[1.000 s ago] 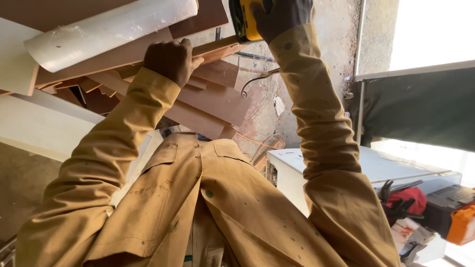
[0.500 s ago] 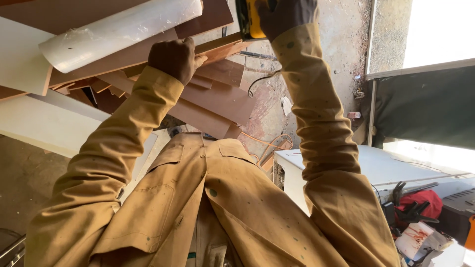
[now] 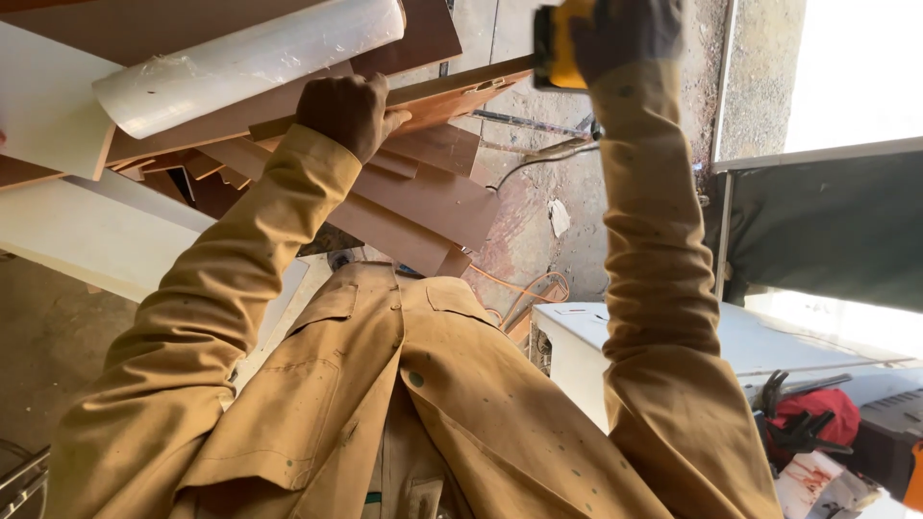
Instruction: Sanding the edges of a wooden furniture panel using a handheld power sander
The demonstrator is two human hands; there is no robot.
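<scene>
Both arms stayed raised; left hand [image 3: 348, 113] fingers clamped on brown board [image 3: 452, 88], right hand [image 3: 630, 34] fingers clamped on yellow tool [image 3: 560, 43] at one o'clock.

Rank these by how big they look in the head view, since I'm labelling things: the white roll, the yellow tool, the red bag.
1. White roll, the largest.
2. Red bag and yellow tool: these look alike in size. The right hand and the frame edge hide part of the tool, so I cannot rank them.

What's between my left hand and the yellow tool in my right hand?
In the head view, a thin brown board runs from the left hand to the yellow tool in the right hand.
</scene>
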